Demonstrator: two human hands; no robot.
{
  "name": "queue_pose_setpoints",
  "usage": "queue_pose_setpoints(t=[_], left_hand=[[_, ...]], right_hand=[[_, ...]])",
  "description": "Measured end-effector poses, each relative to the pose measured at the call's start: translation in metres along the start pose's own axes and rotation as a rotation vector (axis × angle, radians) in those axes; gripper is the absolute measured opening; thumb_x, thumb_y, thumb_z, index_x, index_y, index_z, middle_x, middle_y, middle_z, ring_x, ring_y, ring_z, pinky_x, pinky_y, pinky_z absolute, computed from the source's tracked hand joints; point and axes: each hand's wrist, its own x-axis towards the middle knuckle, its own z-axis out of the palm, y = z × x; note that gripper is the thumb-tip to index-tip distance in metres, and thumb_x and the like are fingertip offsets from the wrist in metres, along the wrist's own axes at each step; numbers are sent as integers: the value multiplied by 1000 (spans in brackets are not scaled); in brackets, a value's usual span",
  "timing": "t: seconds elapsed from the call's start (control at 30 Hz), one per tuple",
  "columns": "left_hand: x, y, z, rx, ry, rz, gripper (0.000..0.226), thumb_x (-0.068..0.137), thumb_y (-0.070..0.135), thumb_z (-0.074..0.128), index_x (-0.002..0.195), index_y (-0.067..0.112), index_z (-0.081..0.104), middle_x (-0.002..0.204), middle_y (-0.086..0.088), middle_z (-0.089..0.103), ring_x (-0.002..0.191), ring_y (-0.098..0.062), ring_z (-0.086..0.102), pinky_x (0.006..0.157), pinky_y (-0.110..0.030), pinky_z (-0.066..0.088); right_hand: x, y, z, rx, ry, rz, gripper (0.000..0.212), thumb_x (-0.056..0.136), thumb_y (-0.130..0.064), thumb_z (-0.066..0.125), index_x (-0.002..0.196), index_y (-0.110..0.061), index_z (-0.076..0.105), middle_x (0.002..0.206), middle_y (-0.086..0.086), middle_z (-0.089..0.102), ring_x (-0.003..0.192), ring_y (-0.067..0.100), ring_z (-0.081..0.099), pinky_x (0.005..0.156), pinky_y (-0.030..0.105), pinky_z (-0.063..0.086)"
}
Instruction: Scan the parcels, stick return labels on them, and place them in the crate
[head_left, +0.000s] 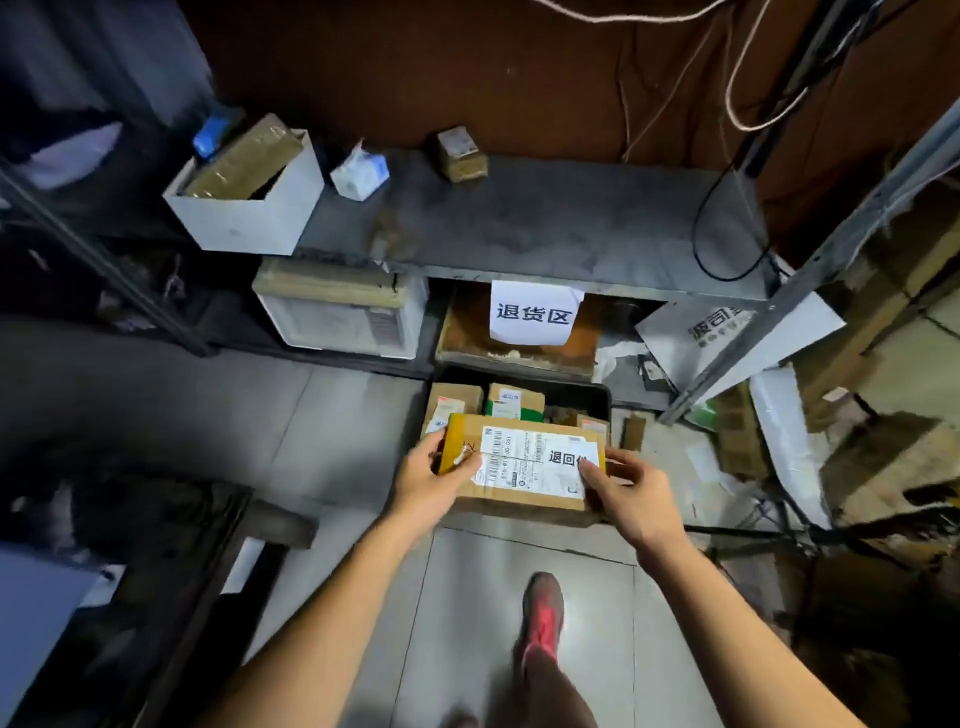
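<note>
Parcel (519, 467) sits low in the middle of the frame, held just over the dark crate (597, 397). Left hand (431, 480) grips its left end and right hand (631, 499) grips its right end, fingers closed tight on the cardboard. A white return label (569, 457) is already stuck on top. Other boxes already lie in the crate. I think only the drop is left for this one.

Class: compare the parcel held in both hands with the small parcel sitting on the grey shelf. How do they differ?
The held parcel is larger and flatter; the shelf parcel is small and cube-like. The held parcel is gripped by the left hand and right hand above the crate; the shelf parcel rests untouched. Both are brown cardboard with labels.
</note>
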Motion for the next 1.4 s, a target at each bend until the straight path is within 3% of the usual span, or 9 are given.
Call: queue_pose_setpoints(t=[0.13, 0.3, 0.43, 0.53, 0.7, 0.83, 0.97, 1.23, 1.4], left_hand=[[75, -22, -17, 43, 121, -53, 44, 71, 56, 76, 111, 42, 66, 107, 18, 76, 99, -6, 73, 88, -34, 59], [161, -59, -36, 161, 187, -69, 35, 76, 61, 69, 109, 49, 65, 102, 25, 74, 91, 5, 70, 75, -22, 54], [232, -89, -46, 194, 160, -90, 29, 89, 39, 74, 116, 41, 66, 113, 14, 71, 98, -4, 70, 81, -23, 56], [294, -117, -55, 205, 135, -88, 32, 91, 32, 75, 122, 33, 66, 118, 7, 68, 100, -7, 68, 70, -11, 52], [380, -161, -72, 231, 31, -108, 44, 86, 39, 79, 127, 33, 63, 121, 10, 64, 102, -6, 65, 60, -6, 51], [421, -191, -74, 287, -9, -94, 39, 83, 43, 81, 117, 37, 63, 122, 6, 64, 109, -12, 63, 84, -26, 55], [438, -222, -71, 326, -59, -100, 34, 82, 45, 81, 105, 51, 58, 118, 13, 64, 101, 5, 59, 72, -9, 44], [440, -237, -72, 379, -39, -102, 52, 80, 53, 79, 125, 39, 57, 124, 12, 64, 104, 1, 59, 75, -8, 41], [441, -225, -75, 490, 12, -87, 68, 80, 58, 77, 135, 25, 54, 131, 0, 60, 117, -17, 59, 84, -20, 45]], right_hand=[[85, 1, 52, 13, -101, 25, 42, 88, -33, 80, 124, -16, 69, 109, 4, 76, 97, 20, 73, 90, 44, 61], [170, 16, 112, 7, -192, 89, 47, 87, -31, 80, 129, -14, 65, 115, 4, 74, 105, 23, 72, 95, 47, 58], [226, 35, 158, -7, -152, 123, 47, 86, -35, 81, 128, -19, 67, 108, -1, 76, 91, 19, 75, 85, 45, 62], [269, 52, 196, -4, -137, 123, 43, 88, -32, 80, 128, -20, 67, 108, 1, 76, 91, 21, 76, 84, 46, 63], [324, 78, 249, -22, -104, 154, 52, 88, -30, 80, 135, -18, 61, 117, 1, 73, 95, 18, 76, 86, 46, 63], [354, 91, 271, -74, -107, 176, 50, 89, -28, 79, 134, -18, 61, 119, 2, 73, 94, 21, 76, 91, 46, 61], [363, 111, 286, -104, -69, 208, 53, 88, -22, 80, 136, -15, 60, 117, 5, 74, 96, 24, 75, 86, 47, 62], [363, 122, 291, -285, -24, 134, 50, 89, -32, 79, 133, -19, 62, 111, -8, 73, 90, -9, 68, 66, 8, 53], [359, 112, 286, -340, 2, 148, 61, 88, -42, 79, 141, -21, 57, 134, 0, 66, 121, 17, 60, 101, 42, 54]])
